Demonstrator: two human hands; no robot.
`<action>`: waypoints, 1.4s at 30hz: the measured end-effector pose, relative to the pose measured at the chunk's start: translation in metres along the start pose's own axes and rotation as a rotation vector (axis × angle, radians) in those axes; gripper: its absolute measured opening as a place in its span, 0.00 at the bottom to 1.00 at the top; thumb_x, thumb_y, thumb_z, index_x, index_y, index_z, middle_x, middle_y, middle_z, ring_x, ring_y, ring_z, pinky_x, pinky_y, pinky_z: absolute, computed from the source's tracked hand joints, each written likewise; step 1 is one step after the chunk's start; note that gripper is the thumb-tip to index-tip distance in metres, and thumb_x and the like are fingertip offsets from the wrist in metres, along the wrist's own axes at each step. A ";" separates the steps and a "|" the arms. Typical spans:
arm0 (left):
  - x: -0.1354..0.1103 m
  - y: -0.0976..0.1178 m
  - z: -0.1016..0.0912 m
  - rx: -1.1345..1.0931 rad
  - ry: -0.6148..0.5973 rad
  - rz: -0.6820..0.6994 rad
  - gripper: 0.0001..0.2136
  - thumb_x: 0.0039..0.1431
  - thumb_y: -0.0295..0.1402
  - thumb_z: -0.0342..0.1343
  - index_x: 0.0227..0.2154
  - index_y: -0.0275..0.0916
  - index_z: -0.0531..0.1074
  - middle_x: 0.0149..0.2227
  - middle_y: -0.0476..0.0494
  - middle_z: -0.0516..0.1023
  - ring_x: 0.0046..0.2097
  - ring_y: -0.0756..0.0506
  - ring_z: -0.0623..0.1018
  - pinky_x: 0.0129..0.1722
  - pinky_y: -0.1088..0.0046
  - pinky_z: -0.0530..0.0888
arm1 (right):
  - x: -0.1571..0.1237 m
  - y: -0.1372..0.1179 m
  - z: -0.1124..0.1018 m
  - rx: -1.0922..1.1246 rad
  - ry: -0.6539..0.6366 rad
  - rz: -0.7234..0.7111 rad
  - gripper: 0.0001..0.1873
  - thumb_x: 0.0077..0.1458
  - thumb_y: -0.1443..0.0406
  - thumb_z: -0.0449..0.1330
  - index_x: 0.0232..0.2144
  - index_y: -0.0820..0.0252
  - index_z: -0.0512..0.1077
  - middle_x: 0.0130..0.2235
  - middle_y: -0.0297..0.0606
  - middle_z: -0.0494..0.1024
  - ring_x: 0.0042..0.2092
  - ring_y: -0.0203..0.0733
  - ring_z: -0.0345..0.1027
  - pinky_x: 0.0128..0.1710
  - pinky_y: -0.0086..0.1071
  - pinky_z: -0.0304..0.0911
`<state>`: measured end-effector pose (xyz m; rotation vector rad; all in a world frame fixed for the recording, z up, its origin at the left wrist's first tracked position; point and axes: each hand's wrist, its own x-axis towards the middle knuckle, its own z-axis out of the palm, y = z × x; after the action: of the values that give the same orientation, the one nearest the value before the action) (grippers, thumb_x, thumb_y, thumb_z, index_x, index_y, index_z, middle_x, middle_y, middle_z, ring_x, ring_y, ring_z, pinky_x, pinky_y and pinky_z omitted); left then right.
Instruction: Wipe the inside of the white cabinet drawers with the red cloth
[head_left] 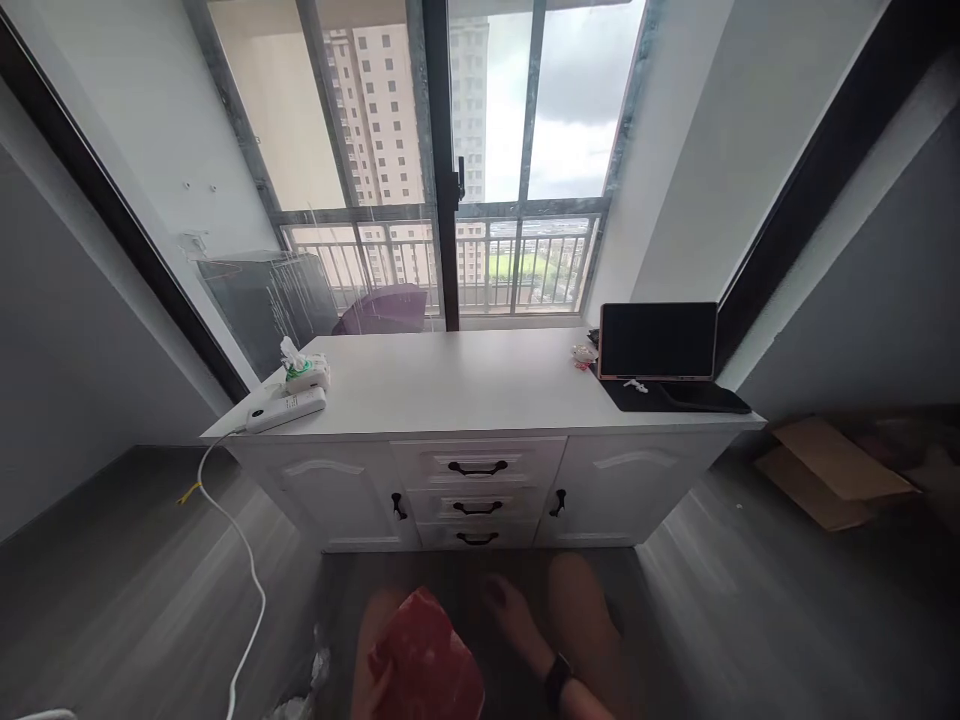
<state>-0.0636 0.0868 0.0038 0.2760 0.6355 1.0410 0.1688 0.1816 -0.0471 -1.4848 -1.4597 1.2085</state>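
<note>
At the bottom edge, my left hand (377,688) grips the lower left side of a red mottled cloth (427,660); the cloth hides most of the hand. My right hand (511,615), with a black watch (556,682) on its wrist, reaches forward just right of the cloth. Its fingers are stretched out and hold nothing. Both hands are low over the dark floor, in front of a white cabinet (480,400) with three black-handled drawers (478,468) in its middle.
On the cabinet top lie a white power strip (286,409) and a tissue pack (303,368) at the left. A dark tablet (657,340) stands on a black mat at the right. A white cable (247,560) trails over the floor. Cardboard (832,470) lies right. A window with railing is behind.
</note>
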 end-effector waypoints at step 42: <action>0.009 -0.051 -0.022 -0.267 0.106 0.069 0.20 0.66 0.40 0.42 0.49 0.38 0.75 0.46 0.36 0.79 0.51 0.40 0.76 0.64 0.55 0.54 | -0.169 -0.061 -0.070 0.162 -0.175 -0.079 0.20 0.53 0.52 0.60 0.37 0.61 0.77 0.36 0.41 0.79 0.39 0.45 0.71 0.41 0.36 0.64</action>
<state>-0.0375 0.0678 -0.0425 0.0091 0.5773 1.1986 0.2296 0.0288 0.0547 -1.2277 -1.4806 1.4016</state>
